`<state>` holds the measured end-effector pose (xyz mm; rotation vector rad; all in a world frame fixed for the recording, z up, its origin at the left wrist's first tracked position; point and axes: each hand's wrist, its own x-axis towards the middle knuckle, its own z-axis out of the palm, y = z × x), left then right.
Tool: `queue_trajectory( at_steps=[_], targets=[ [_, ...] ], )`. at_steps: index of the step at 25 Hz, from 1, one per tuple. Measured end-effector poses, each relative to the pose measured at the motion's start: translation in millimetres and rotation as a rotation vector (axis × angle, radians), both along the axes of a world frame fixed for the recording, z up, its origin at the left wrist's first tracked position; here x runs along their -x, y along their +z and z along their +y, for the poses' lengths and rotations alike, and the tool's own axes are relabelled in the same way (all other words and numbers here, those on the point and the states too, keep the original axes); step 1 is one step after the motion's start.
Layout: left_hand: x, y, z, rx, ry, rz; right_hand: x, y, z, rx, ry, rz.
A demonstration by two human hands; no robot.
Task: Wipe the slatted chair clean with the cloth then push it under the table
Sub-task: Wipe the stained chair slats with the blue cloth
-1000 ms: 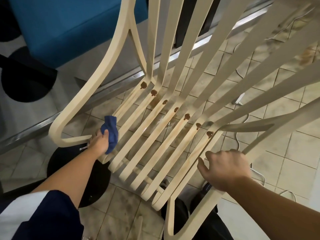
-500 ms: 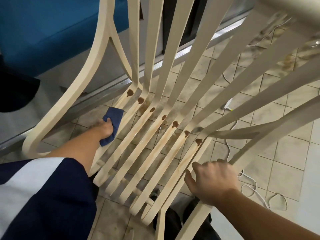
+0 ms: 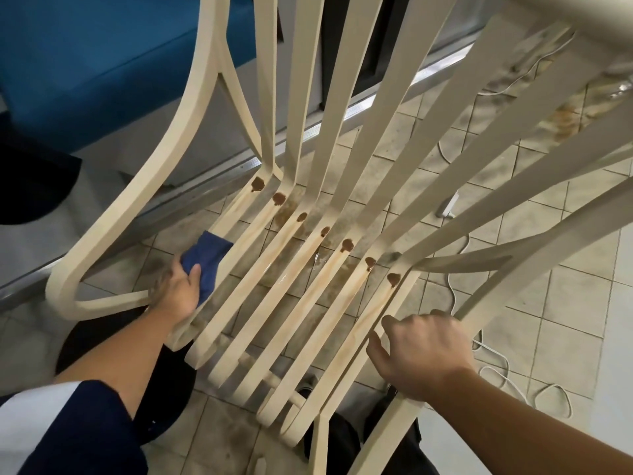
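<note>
Stained beige floor tiles (image 3: pixel 568 341), white cable (image 3: pixel 493 368), blue cushion (image 3: pixel 85 63) behind.

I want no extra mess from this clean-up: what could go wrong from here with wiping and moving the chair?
The left hand holds the cloth on the outermost slat; the brown blobs at the slat bends could smear along the slatted chair or drip through its gaps onto the tiled floor. The white cable on the floor near the right hand might snag a leg when the chair is pushed.
</note>
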<state>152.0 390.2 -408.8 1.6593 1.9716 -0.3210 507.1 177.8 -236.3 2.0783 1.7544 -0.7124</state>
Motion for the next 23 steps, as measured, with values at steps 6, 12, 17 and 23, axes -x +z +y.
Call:
queue_trajectory(
  at_steps=[6,12,17,23],
  targets=[
    [77.0,16.6,-41.6,-0.123,-0.115,0.210,1.0,3.3,0.3,0.010,-0.004,-0.004],
    [29.9,1.8,-33.2,-0.025,0.050,0.190,1.7,2.9,1.1,0.011,-0.009,0.010],
    [32.1,5.0,-22.5,0.134,0.006,0.208,1.0,2.9,1.1,0.018,0.006,-0.013],
    [5.6,4.6,4.7,0.140,0.011,0.127,2.8,0.1,0.4,0.012,-0.001,-0.004]
  ],
)
